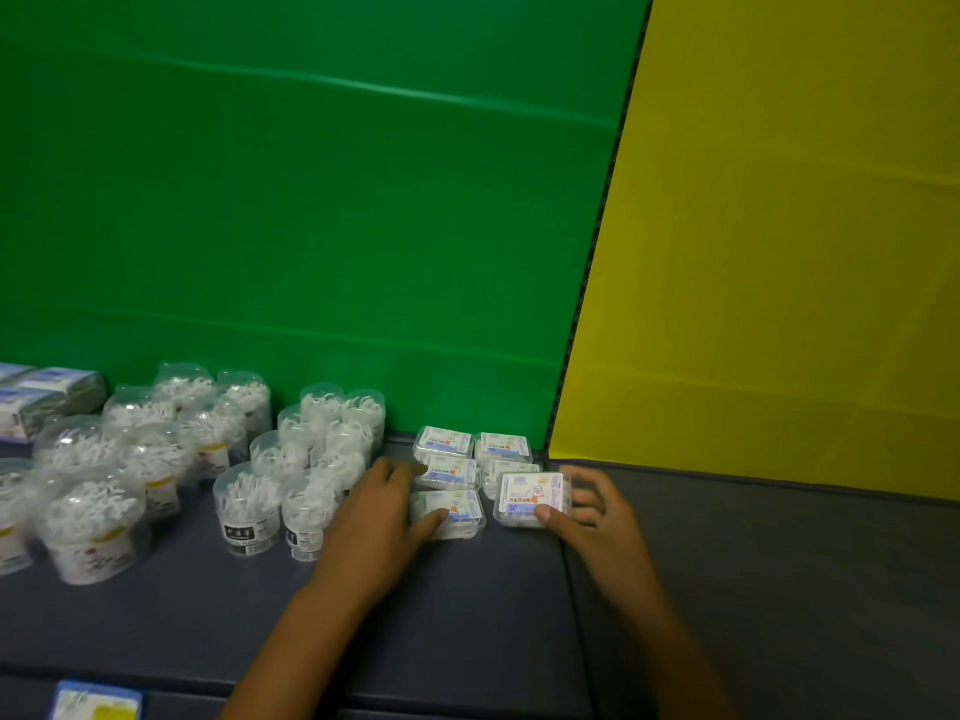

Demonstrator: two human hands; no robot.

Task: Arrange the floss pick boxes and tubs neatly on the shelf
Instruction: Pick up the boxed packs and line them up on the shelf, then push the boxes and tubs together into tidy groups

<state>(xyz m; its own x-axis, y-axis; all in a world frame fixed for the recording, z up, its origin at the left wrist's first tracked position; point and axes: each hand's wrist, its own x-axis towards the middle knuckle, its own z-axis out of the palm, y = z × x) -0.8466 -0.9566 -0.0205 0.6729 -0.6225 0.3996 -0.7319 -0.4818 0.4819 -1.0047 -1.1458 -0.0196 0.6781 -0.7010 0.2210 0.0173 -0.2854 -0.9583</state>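
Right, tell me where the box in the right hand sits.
In the head view, the box is right of centre, gripped by the right hand, at the front right of the small box group, near the green-yellow wall corner.

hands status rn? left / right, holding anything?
Left hand: open, fingers resting flat on the front-left small clear plastic floss pick box, not gripping.
Right hand: grips the front-right small clear plastic box with white label, thumb on top.

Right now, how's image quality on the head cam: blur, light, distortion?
Head view: dim overall; tubs at left smeared by blur, box in the right hand sharper, label partly readable; wide-angle bends the green-yellow wall seam; faint glare streaks on the green panel.
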